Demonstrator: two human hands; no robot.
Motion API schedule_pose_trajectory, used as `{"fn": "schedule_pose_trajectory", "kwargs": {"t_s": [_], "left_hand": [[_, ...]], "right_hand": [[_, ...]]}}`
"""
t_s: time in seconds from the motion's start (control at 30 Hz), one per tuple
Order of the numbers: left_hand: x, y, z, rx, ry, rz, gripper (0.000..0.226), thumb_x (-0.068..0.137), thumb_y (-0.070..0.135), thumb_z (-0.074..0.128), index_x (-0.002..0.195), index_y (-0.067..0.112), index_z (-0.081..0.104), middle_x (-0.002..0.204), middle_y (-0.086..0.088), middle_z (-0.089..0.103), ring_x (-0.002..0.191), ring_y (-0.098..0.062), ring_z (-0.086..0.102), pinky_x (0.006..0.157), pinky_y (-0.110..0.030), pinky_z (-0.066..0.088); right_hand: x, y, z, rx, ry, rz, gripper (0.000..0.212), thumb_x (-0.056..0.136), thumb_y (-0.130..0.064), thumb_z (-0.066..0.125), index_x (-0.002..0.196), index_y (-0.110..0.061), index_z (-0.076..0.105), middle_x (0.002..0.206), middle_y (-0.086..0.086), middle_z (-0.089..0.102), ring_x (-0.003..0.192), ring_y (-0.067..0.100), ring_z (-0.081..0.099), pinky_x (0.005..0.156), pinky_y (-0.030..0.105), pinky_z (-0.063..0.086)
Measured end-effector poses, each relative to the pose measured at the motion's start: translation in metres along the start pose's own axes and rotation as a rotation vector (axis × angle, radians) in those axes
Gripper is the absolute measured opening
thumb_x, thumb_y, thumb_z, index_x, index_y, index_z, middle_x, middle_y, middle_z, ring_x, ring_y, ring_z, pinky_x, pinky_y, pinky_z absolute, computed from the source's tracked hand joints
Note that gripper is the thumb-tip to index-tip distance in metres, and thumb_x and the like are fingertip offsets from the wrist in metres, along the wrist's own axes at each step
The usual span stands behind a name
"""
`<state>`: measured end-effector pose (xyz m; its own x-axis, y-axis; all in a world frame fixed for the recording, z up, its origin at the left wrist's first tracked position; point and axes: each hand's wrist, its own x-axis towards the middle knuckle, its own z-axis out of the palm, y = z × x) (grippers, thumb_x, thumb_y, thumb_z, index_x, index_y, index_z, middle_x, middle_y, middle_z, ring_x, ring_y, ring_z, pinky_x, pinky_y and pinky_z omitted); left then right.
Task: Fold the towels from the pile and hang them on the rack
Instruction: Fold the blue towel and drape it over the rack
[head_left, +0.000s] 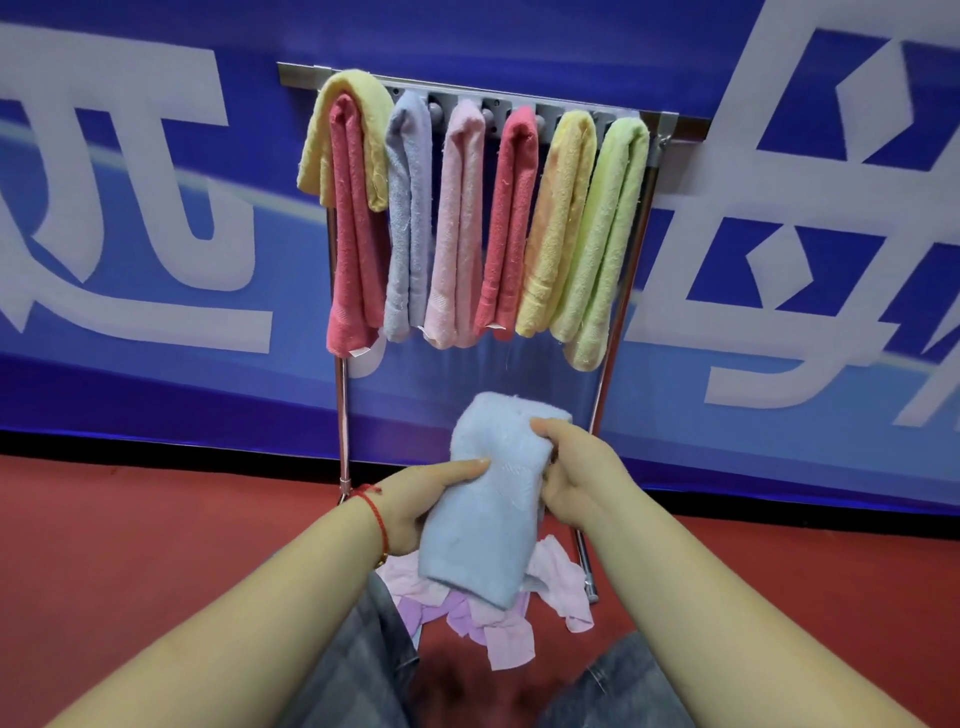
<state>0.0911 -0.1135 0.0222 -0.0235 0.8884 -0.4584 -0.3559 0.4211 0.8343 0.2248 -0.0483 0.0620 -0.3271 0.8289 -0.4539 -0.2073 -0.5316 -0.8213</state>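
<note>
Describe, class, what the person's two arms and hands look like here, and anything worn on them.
Both forearms are bare, with no sleeves in view, and neither hand wears a glove. The left hand has a thin red string bracelet round its wrist, with a small gold-coloured piece just below it. The right hand and its wrist show nothing worn: no ring, watch or band can be seen.

Folded light-blue terry towel (493, 499) gripped by left hand (421, 512) and right hand (582, 475), metal rack (675, 122) of coloured hanging towels (457, 218) far, pink-lilac cloth pile (498, 618) near on red floor (130, 530)
</note>
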Motion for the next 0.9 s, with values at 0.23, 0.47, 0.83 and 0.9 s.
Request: {"fn": "schedule_pose_trajectory", "kwargs": {"t_s": [0.23,0.47,0.83,0.9], "left_hand": [[0.021,-0.033,0.026,0.764,0.325,0.769,0.084,0.067,0.030,0.064,0.143,0.025,0.027,0.140,0.011,0.042,0.125,-0.004,0.044,0.104,-0.028,0.039],[0.027,-0.023,0.034,0.861,0.686,0.895,0.061,0.093,0.028,0.053,0.146,0.022,0.022,0.153,0.010,0.022,0.139,-0.006,0.026,0.105,-0.010,0.014],[0.017,0.043,0.025,1.110,0.603,0.880,0.063,0.074,0.051,0.031,0.131,0.032,0.049,0.130,0.010,0.056,0.119,-0.014,0.052,0.098,-0.028,0.038],[0.011,0.055,0.023,1.174,0.607,0.897,0.065,0.069,0.040,0.028,0.129,0.030,0.051,0.128,0.007,0.058,0.117,-0.016,0.053,0.097,-0.027,0.038]], "right_hand": [[0.009,0.021,0.016,-0.216,0.195,-0.464,0.026,0.094,-0.015,0.050,0.119,-0.011,0.055,0.103,0.008,0.066,0.099,0.029,0.063,0.093,0.046,0.049],[0.001,0.030,0.040,-0.375,0.363,-0.678,0.041,0.096,-0.013,0.046,0.136,-0.003,0.041,0.129,0.013,0.057,0.118,0.024,0.055,0.086,0.011,0.035],[-0.014,0.019,0.046,-0.317,0.088,-0.571,0.012,0.095,-0.009,0.044,0.103,-0.008,0.053,0.091,0.004,0.057,0.083,0.015,0.054,0.074,0.019,0.045],[-0.016,0.014,0.038,-0.397,0.048,-0.532,0.010,0.090,-0.003,0.045,0.096,0.000,0.053,0.076,0.008,0.054,0.066,0.014,0.050,0.061,0.020,0.047]]}}
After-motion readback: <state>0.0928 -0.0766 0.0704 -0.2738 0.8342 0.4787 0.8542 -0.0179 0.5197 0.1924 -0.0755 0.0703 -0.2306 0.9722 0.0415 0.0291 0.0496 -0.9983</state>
